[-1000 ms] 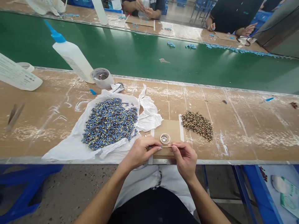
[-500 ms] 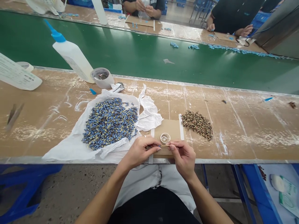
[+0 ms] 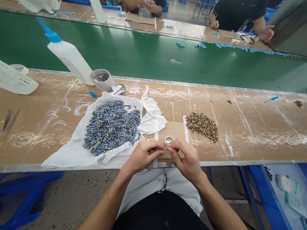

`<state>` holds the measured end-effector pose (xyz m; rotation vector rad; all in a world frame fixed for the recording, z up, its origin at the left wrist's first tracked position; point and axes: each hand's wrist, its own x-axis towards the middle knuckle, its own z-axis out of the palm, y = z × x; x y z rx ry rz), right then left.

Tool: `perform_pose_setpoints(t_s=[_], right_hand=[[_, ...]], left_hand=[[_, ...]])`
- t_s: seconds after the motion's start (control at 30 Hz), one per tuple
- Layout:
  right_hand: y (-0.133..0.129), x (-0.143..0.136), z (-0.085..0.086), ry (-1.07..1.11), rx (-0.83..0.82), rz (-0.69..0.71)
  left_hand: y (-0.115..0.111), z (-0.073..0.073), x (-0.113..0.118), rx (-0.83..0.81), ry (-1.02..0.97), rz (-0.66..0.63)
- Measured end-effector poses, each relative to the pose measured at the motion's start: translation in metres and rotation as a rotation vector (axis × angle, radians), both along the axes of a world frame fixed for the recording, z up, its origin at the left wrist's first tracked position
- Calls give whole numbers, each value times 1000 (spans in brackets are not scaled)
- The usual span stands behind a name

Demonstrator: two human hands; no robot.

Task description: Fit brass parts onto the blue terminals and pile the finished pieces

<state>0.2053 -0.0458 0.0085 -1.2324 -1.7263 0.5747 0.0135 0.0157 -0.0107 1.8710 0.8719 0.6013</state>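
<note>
Right grip (image 3: 185,156) closed on stick (image 3: 166,148)

Your two hands meet at the cardboard pad (image 3: 171,128), fingertips pinched on tiny stuff.

Your left hand (image 3: 144,155) pinches a small piece, mostly hidden by your fingers; your right hand (image 3: 188,159) grips a thin stick (image 3: 166,149), its end at the left fingertips. Dish (image 3: 169,139) sits on the pad just beyond them. Blue-and-yellow pile (image 3: 111,127) to your left on white cloth (image 3: 66,151), tissue (image 3: 153,116) between it and the pad. Brown pile (image 3: 202,126) just right of the pad. Behind the blue pile: blue-topped bottle (image 3: 72,60) beside a tape roll (image 3: 106,83). Green belt (image 3: 144,52) past the table (image 3: 240,127), two co-workers (image 3: 236,16) across it.
</note>
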Motion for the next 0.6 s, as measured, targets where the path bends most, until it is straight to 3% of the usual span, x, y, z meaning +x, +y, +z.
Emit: perform_pose_setpoints(t_s=[0.37,0.53,0.6], right_hand=[[2,0,1,14,-10,-8],[6,18,-5,98,48,-231],[8,21,-11,87,36,-256]], left_hand=[[1,-1,0,-1,-4,0],[0,-3,0,7,14,28],[0,-3,0,7,21,31]])
